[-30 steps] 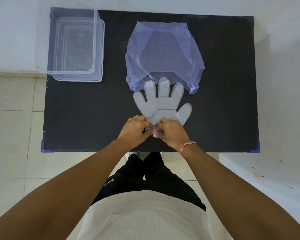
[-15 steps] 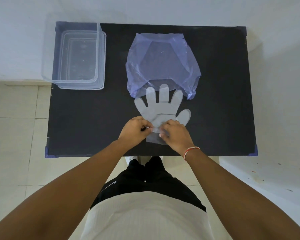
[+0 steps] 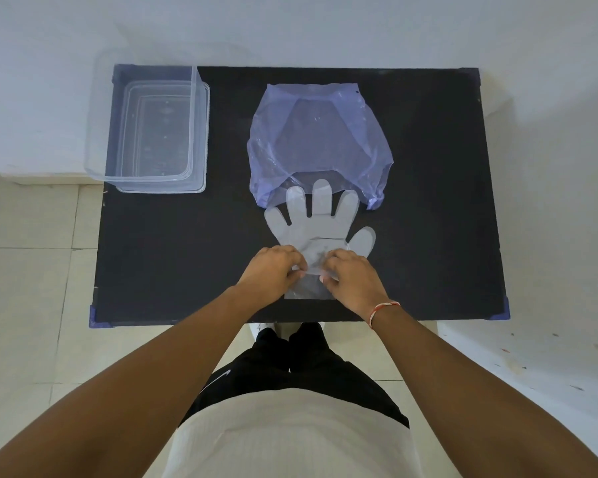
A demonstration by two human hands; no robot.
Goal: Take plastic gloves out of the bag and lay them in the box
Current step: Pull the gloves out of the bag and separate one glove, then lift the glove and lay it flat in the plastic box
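Observation:
A clear plastic glove (image 3: 316, 229) lies flat on the black table (image 3: 173, 257), fingers pointing away from me, its fingertips overlapping the mouth of a translucent purple bag (image 3: 320, 139). My left hand (image 3: 271, 270) and my right hand (image 3: 351, 276) both pinch the glove's cuff end near the table's front edge, fingers closed on the plastic. The clear plastic box (image 3: 156, 132) stands open at the far left corner of the table, with nothing visible inside.
The box overhangs the table's left edge a little. White wall runs behind the table, tiled floor lies to the left and a pale surface to the right. Blue corner caps mark the table's front corners.
The glove has slid a little toward me out of the bag, with more of the cuff showing between my hands. Both hands stay pinched on the cuff. The camera view has shifted slightly.

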